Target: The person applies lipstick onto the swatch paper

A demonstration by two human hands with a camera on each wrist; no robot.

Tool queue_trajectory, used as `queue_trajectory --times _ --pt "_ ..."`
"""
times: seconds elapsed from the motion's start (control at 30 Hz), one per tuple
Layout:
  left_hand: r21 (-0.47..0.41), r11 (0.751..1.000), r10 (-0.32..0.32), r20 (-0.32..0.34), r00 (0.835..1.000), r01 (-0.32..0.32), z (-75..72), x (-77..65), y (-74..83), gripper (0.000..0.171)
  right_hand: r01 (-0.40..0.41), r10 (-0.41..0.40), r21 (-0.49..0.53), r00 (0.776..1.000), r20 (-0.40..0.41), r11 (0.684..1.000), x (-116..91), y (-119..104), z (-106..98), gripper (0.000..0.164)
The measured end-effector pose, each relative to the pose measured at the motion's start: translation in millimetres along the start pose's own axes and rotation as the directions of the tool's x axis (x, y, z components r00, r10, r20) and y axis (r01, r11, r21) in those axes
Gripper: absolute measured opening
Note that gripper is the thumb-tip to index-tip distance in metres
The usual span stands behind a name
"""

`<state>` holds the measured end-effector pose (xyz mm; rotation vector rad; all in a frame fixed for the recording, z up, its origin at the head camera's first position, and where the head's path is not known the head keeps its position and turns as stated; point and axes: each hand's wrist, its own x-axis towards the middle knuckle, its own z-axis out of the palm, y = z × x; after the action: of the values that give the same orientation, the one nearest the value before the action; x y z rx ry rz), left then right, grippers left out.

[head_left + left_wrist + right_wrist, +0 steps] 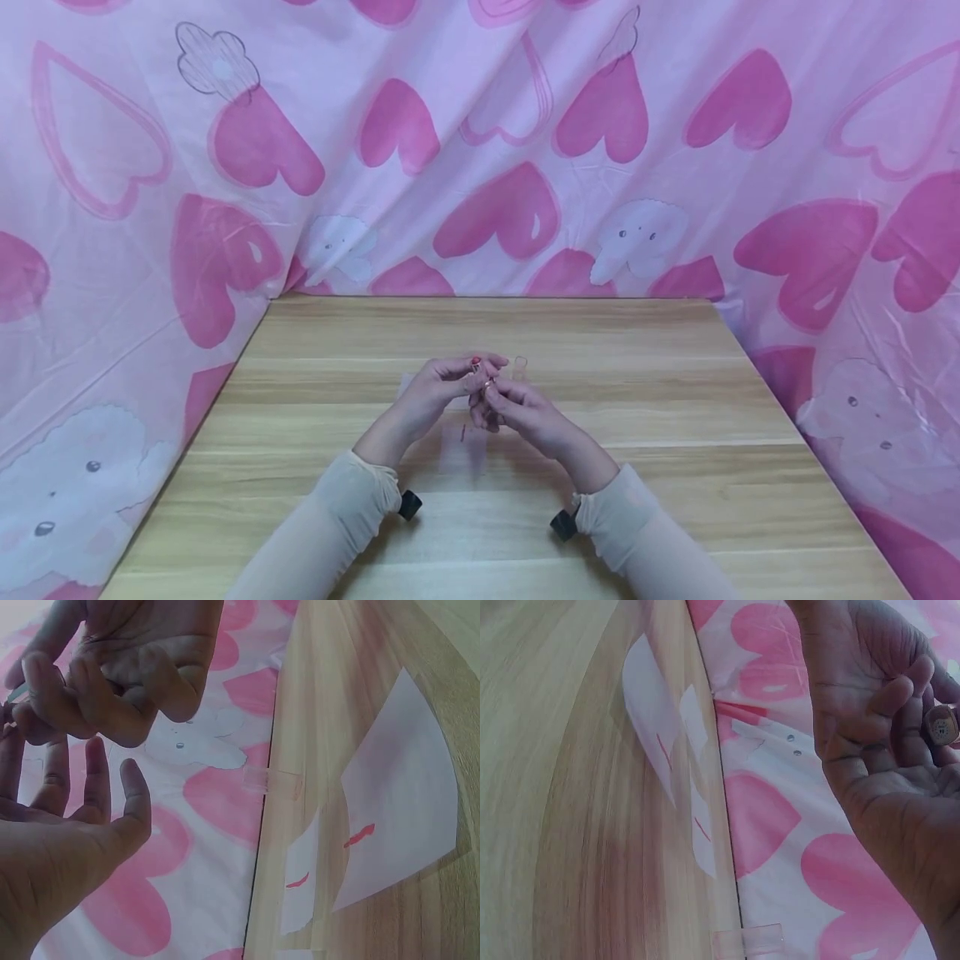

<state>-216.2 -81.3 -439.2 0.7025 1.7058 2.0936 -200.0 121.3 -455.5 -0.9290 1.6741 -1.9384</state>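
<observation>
Both hands meet above the middle of the table around a small lipstick (941, 725), whose base with a small label faces the right wrist view. Its red tip (476, 362) shows beside the fingers of my left hand (433, 392), which grips the upper part. My right hand (534, 414) pinches the golden lower end between thumb and fingers. Fingers hide much of the lipstick. In the left wrist view the left hand (67, 855) lies below the right hand (142, 667), and the contact is partly cut off at the frame edge.
A white sheet (405, 787) with a red stroke lies on the wooden table (675, 400). Smaller paper pieces (701, 832) lie beyond it, one also marked red. A clear cap (521, 370) stands behind the right hand. Pink heart-patterned cloth (495, 208) surrounds the table.
</observation>
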Motion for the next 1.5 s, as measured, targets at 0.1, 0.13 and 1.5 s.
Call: queue_trajectory --times 0.1,0.13,1.5 --pt "0.016 1.0 0.004 -0.008 1.0 -0.004 -0.8 0.9 0.3 0.021 0.006 -0.009 -0.08 0.999 -0.042 0.997 1.0 -0.6 -0.1 0.039" --pt "0.017 1.0 0.008 -0.011 1.0 -0.008 -0.9 1.3 0.3 0.021 0.007 -0.012 -0.101 0.998 -0.054 0.995 1.4 -1.0 0.1 0.038" --pt "0.08 0.993 0.11 -0.397 0.911 -0.085 25.4 22.0 -9.1 0.024 -0.107 -0.399 -0.741 0.787 -0.47 0.663 9.9 12.0 9.9 0.02"
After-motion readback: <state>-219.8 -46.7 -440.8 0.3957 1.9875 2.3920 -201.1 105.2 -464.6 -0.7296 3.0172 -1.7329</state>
